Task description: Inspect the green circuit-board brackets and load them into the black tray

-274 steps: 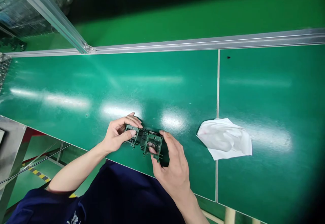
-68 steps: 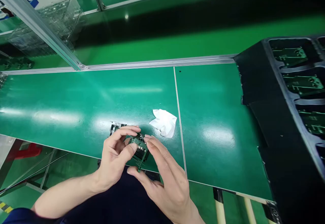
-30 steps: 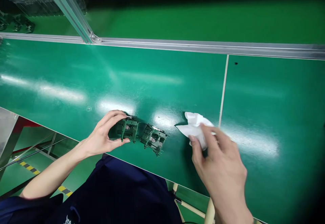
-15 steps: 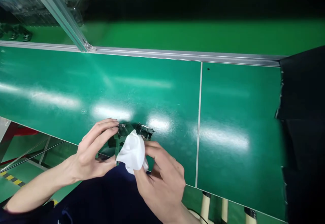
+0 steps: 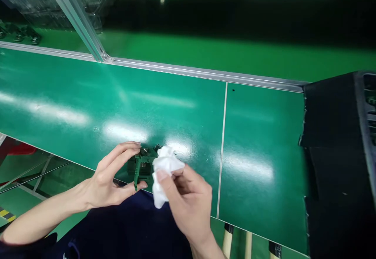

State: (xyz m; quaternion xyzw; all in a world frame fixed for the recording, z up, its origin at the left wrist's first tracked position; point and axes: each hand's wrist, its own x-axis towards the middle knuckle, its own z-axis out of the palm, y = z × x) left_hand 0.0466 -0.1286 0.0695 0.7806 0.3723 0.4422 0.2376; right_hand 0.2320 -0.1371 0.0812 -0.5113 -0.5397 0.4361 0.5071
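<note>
My left hand point(image 5: 113, 176) grips a dark green part with a ribbed edge and metal bits point(image 5: 142, 165), its fingers at the far side and its thumb at the near side. The kind of part cannot be made out. Between the thumb and fingers of my right hand point(image 5: 188, 196) is a crumpled white cloth point(image 5: 164, 169). The cloth covers the right side of the part; whether it touches the part is hidden. Both hands are over the near edge of the green table point(image 5: 164, 78).
An aluminium rail point(image 5: 190, 71) runs along the table's back, with a slanting post point(image 5: 76, 20) at left. Behind it lie several dark parts point(image 5: 29, 35). Black sheeting point(image 5: 331, 133) covers a crate-like thing at right. Pale tubes point(image 5: 227, 241) stand below the front edge.
My right hand has turned and drawn the cloth slightly to the right, uncovering more of the green part. My left hand keeps its hold. The camera view has shifted to the right.
</note>
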